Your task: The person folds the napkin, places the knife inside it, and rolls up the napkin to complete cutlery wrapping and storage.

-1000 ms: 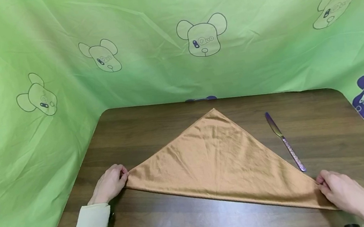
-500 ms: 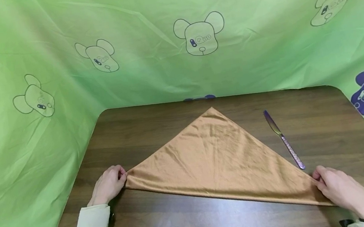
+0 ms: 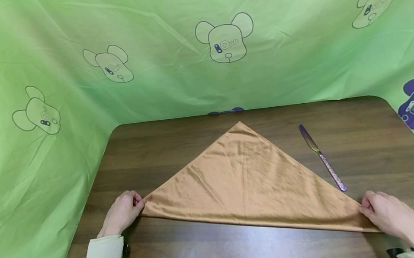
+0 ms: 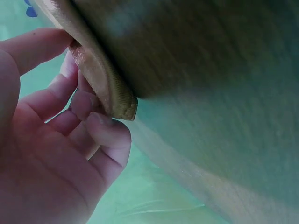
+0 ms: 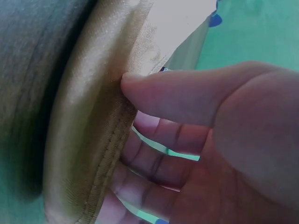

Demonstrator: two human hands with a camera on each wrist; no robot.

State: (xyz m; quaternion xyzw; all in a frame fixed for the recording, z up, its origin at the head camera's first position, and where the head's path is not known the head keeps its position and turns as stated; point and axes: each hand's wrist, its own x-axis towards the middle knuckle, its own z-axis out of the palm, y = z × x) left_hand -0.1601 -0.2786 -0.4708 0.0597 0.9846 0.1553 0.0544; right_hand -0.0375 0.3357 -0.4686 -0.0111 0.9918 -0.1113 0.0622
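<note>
A shiny golden-brown cloth napkin (image 3: 249, 184), folded into a triangle, lies on the wooden table with its peak toward the back. At its left corner my left hand (image 3: 121, 211) pinches the fabric between thumb and fingers. The left wrist view shows the napkin's hemmed corner (image 4: 110, 88) between the fingers of that hand (image 4: 56, 140). My right hand (image 3: 392, 213) pinches the edge near the right corner. In the right wrist view its thumb (image 5: 168, 93) presses on the napkin (image 5: 93, 107), with the fingers behind the stitched edge.
A table knife (image 3: 322, 157) with a purple glittery handle lies right of the napkin, its handle end close to the napkin's edge. Green curtains (image 3: 167, 64) printed with bear heads hang behind and beside the brown wooden table (image 3: 192, 257).
Both hands keep their pinch on the napkin's corners. The head view has shifted slightly; the napkin and knife look unmoved on the table.
</note>
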